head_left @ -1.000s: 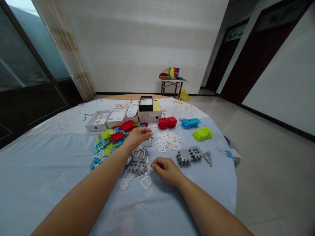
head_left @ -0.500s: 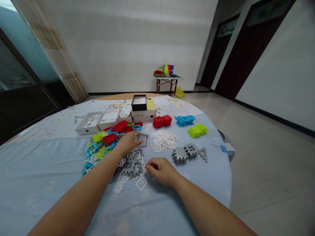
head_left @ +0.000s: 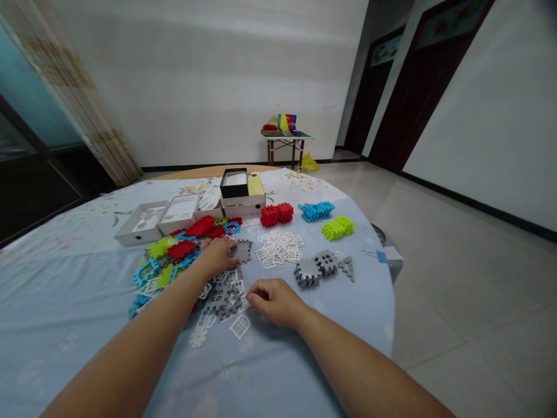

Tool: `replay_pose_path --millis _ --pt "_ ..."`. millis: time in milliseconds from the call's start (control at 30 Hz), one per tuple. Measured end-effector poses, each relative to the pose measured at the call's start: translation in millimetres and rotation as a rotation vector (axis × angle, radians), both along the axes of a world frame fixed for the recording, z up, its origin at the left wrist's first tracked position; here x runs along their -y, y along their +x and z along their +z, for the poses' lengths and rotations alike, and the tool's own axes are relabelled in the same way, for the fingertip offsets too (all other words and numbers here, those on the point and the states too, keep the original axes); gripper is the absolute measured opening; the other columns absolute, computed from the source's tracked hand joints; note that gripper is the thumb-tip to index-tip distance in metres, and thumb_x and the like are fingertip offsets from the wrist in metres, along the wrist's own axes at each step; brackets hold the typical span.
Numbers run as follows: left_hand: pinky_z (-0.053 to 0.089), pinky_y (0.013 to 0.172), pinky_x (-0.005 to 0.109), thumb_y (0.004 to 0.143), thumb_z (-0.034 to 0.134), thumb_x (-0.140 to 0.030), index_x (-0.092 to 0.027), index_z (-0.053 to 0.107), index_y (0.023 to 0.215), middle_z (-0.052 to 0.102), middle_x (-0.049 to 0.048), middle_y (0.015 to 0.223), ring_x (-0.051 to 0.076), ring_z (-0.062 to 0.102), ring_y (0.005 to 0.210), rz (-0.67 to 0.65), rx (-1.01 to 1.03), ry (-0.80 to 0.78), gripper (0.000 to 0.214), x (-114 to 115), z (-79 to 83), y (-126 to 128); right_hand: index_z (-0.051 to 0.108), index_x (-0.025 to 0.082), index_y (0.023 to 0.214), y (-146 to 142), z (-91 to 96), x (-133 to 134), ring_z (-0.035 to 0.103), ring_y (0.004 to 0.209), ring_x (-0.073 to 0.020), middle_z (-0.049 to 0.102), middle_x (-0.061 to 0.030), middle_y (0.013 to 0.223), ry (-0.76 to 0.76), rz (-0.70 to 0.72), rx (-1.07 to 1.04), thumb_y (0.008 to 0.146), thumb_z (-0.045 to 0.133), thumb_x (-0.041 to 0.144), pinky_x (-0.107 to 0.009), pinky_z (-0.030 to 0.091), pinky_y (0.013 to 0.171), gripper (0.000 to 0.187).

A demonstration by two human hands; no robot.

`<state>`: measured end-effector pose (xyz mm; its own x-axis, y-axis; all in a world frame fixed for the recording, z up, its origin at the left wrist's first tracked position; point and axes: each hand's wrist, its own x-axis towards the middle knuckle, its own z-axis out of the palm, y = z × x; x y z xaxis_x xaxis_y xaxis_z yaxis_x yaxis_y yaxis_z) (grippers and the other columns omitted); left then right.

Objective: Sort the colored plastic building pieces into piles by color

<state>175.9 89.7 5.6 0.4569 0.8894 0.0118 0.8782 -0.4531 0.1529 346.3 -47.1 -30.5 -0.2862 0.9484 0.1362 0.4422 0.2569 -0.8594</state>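
My left hand (head_left: 217,255) reaches over a mixed heap of plastic interlocking pieces (head_left: 180,251). Its thumb and fingers are apart, at the left edge of a grey square tile (head_left: 243,251) that lies flat. My right hand (head_left: 275,302) rests on the cloth with its fingers curled closed, and no piece shows in them. Beside its fingertips lie white window-frame pieces (head_left: 239,327) and grey tiles (head_left: 228,302). A separate spread of white window frames (head_left: 281,248) is beyond my right hand. Grey tiles (head_left: 308,271) stand in stacks to its right.
Red (head_left: 277,215), blue (head_left: 316,211) and green (head_left: 338,227) stacks line the right side. White boxes (head_left: 141,223) and a black open box (head_left: 234,183) stand behind the heap. The round table's right edge curves beyond a blue clip (head_left: 382,256).
The view has turned slightly right, so everything sits further left. My left hand has drawn back a little at the grey tile's edge. My right hand stays in place.
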Motion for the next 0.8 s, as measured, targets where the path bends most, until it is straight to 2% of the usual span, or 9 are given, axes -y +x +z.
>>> replay_pose_path --millis 200,367,500,600,700,800 --pt "0.032 0.094 0.040 0.063 0.059 -0.044 -0.023 0.063 0.106 0.063 0.0110 0.111 0.029 0.052 0.106 -0.004 -0.018 0.021 0.048 0.2 -1.7 -7.8 0.064 0.016 0.078 0.4 1.3 0.4 0.046 0.055 -0.0076 0.054 0.0040 0.059 0.021 0.000 0.031 0.079 0.050 0.025 -0.017 0.031 0.050 0.017" --pt "0.029 0.095 0.045 0.061 0.061 -0.047 -0.024 0.063 0.105 0.060 0.0132 0.116 0.033 0.049 0.111 -0.005 -0.097 0.005 0.050 2.7 4.9 -1.4 0.065 0.016 0.078 -0.3 0.9 0.5 0.046 0.055 -0.0075 0.055 0.0037 0.059 0.031 0.003 0.018 0.080 0.049 0.027 -0.017 0.030 0.050 0.019" --pt "0.030 0.095 0.047 0.058 0.062 -0.044 -0.021 0.065 0.101 0.061 0.0156 0.113 0.034 0.050 0.108 -0.008 -0.121 0.013 0.048 1.4 8.0 4.5 0.065 0.016 0.079 0.0 -0.4 0.3 0.046 0.055 -0.0078 0.057 0.0033 0.061 0.037 0.001 0.029 0.080 0.049 0.027 -0.017 0.031 0.051 0.020" --pt "0.025 0.097 0.050 0.061 0.059 -0.041 -0.017 0.063 0.105 0.059 0.0180 0.115 0.036 0.048 0.109 -0.006 -0.126 0.049 0.050 4.2 10.2 7.9 0.065 0.017 0.080 0.5 -0.4 -0.2 0.047 0.057 -0.0081 0.058 0.0030 0.062 0.047 -0.008 0.044 0.081 0.049 0.027 -0.017 0.031 0.052 0.019" --pt "0.024 0.097 0.049 0.065 0.056 -0.044 -0.018 0.056 0.115 0.060 0.0158 0.114 0.033 0.049 0.109 -0.010 -0.031 0.077 0.056 15.9 19.7 20.8 0.066 0.018 0.081 0.5 0.2 -0.8 0.048 0.057 -0.0083 0.058 0.0031 0.062 0.042 -0.005 0.062 0.080 0.051 0.026 -0.017 0.031 0.051 0.017" --pt "0.028 0.095 0.044 0.066 0.056 -0.048 -0.021 0.052 0.119 0.066 0.0093 0.105 0.028 0.054 0.102 -0.073 0.143 0.019 0.060 34.4 37.4 49.7 0.065 0.019 0.081 0.2 0.1 -1.6 0.048 0.056 -0.0082 0.058 0.0034 0.063 0.044 0.006 0.073 0.079 0.051 0.026 -0.017 0.031 0.051 0.016"
